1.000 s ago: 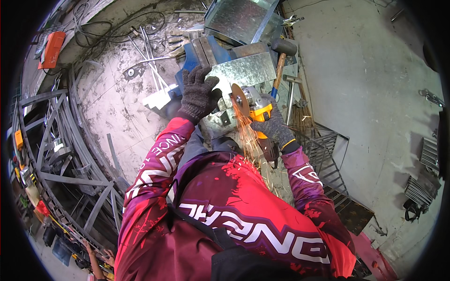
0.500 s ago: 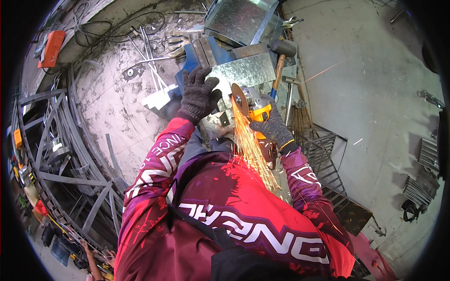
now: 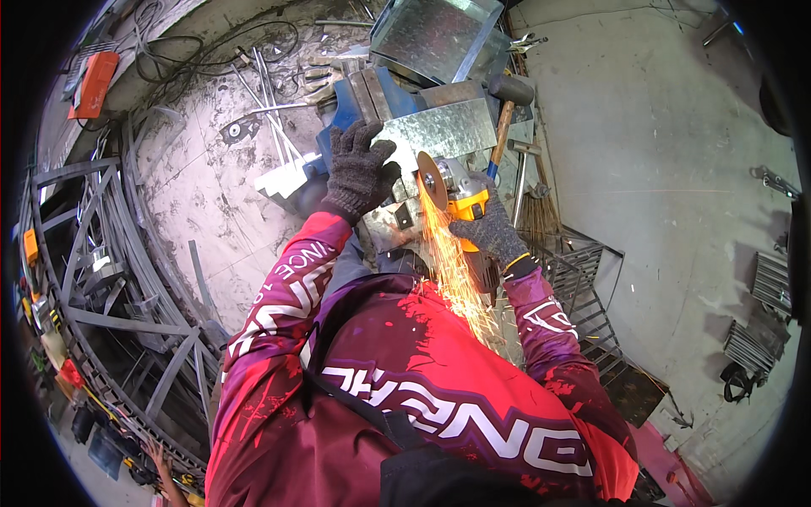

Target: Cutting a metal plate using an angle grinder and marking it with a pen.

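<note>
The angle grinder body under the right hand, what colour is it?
Yellow; the angle grinder body shows beside the gloved right hand, clearest in the head view.

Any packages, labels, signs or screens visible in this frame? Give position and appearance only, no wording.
Orange box-shaped device: upper left on the floor beside black cables, rectangular, with a small pale panel; too small to tell whether that is a label or a screen.
Large white lettering: printed across the red and purple shirt front, lower centre.
White lettering on the left sleeve.
No packages or signs can be made out.
</note>
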The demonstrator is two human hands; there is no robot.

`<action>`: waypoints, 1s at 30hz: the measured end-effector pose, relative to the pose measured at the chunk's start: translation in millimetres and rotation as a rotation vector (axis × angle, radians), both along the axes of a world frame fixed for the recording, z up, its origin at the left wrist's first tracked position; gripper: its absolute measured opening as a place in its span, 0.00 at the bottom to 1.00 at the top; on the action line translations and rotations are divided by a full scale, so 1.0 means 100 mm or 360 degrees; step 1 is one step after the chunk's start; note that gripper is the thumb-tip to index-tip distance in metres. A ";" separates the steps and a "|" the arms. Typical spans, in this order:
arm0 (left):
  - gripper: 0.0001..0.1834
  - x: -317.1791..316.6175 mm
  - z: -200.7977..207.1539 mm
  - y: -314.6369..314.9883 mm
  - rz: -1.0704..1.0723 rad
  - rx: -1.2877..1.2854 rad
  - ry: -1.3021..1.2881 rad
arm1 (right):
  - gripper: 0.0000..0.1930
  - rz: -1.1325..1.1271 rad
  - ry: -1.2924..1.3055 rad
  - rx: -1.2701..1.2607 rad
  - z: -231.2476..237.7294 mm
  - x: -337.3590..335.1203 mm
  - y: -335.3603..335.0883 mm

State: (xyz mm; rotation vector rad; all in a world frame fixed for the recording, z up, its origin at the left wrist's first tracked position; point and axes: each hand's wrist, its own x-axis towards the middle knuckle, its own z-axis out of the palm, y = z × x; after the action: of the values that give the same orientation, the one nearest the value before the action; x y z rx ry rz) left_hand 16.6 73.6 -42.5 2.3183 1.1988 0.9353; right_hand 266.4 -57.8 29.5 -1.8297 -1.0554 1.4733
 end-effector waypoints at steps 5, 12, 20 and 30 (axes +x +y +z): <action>0.20 0.00 0.02 0.00 -0.0003 0.0013 -0.0002 | 0.50 0.0033 -0.0035 0.0061 -0.01 -0.01 0.02; 0.20 0.00 0.01 -0.01 0.0007 0.0002 0.0030 | 0.49 -0.0051 0.0044 0.0039 -0.07 -0.02 0.05; 0.20 0.00 -0.01 -0.02 0.0015 -0.0014 0.0051 | 0.49 -0.0050 0.0046 -0.0003 -0.04 -0.01 0.05; 0.20 0.00 0.02 -0.02 0.0012 -0.0014 0.0041 | 0.49 -0.0054 0.0029 -0.0016 0.02 -0.02 0.06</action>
State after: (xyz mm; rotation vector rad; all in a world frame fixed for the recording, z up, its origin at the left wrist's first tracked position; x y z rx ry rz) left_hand 16.5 71.7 -40.9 2.3272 1.2201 0.9039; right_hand 263.9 -51.5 31.1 -1.8288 -1.0053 1.4756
